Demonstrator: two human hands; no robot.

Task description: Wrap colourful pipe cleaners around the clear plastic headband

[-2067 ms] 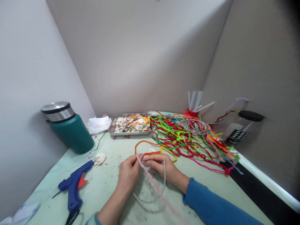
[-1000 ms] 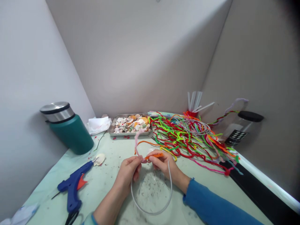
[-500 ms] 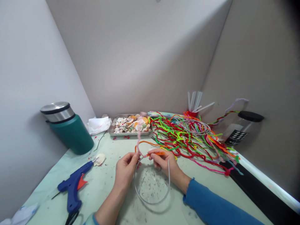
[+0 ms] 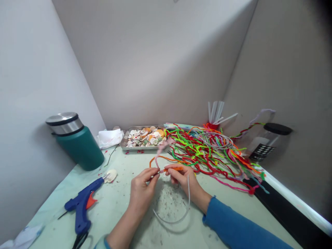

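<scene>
Pink strand (image 4: 156, 161) pinched in our left hand (image 4: 143, 188), orange wrap (image 4: 178, 168) in our right hand (image 4: 187, 183), lower centre; wire (image 4: 172, 222) curving below.

Between my fingers (image 4: 147, 172): pale pink strand (image 4: 156, 159), bright orange strand (image 4: 178, 168). Wire (image 4: 188, 195) greyish white. My right sleeve (image 4: 233, 221) plain blue. Bench (image 4: 124, 193) pale green, dark-speckled. Glue gun (image 4: 81, 207) deep blue, trigger (image 4: 90, 201) orange-red. Bottle (image 4: 81, 148) teal, bottle lid (image 4: 62, 118) silver. Shells (image 4: 144, 137) mixed white, tan, orange. Pipe cleaners (image 4: 199, 152) mostly red and lime green. Jar lid (image 4: 278, 128) black; label (image 4: 261, 152) black, rows of white marks.
</scene>
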